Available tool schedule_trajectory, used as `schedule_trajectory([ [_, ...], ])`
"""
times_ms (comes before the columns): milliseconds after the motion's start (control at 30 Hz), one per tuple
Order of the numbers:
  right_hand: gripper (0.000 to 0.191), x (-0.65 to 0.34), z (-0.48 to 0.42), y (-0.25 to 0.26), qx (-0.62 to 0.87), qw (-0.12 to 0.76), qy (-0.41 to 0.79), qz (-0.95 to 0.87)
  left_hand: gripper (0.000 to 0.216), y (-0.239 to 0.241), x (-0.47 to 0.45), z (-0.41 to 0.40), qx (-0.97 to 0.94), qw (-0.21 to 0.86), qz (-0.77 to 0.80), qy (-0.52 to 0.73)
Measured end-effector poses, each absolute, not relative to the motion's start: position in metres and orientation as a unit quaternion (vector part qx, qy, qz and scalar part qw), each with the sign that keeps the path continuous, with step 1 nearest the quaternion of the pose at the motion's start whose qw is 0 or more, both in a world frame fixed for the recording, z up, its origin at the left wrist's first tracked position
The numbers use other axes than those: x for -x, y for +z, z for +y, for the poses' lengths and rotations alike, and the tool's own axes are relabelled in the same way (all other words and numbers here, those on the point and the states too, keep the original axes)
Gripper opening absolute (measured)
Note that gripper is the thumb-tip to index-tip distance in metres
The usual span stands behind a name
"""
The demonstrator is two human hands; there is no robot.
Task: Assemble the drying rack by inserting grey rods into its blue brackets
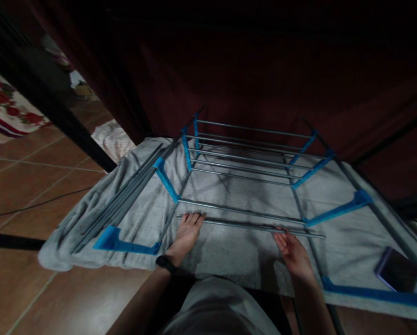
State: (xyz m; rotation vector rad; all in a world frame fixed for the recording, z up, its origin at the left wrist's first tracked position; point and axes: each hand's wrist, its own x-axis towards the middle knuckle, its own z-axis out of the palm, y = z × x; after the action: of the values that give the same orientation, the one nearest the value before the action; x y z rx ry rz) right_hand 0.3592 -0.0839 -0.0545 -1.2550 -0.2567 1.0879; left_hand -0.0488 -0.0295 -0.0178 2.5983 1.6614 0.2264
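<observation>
In the head view, a loose grey metal rod (243, 224) lies level across the near part of a rack frame. My left hand (189, 228), with a dark band on its wrist, has its fingers closed over the rod near its left end. Palm turned partly upward, my right hand (290, 249) holds the rod farther right with its fingertips. Just beyond the rod, a fixed crossbar (239, 210) runs between two blue plastic brackets, the left bracket (167, 179) and the right bracket (339, 209). More crossbars join the brackets at the back.
The frame rests on a grey blanket (222, 256). Several loose rods (124, 197) lie along its left side. A phone (398, 270) lies at the right near a blue bracket. Dark red curtains (246, 79) hang behind, and a dark cable (51, 197) crosses the tiled floor.
</observation>
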Motion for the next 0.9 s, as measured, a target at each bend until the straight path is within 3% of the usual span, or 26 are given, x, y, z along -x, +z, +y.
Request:
schedule_trajectory([
  [400, 0.042, -0.342, -0.075, -0.036, 0.527, 0.693, 0.491, -0.037, 0.046, -0.020, 0.073, -0.022, -0.772, 0.060, 0.618, 0.134],
  [900, 0.045, -0.352, -0.074, -0.023, 0.531, 0.708, 0.458, -0.084, 0.026, -0.034, 0.097, -0.015, -0.623, 0.170, 0.687, 0.332],
])
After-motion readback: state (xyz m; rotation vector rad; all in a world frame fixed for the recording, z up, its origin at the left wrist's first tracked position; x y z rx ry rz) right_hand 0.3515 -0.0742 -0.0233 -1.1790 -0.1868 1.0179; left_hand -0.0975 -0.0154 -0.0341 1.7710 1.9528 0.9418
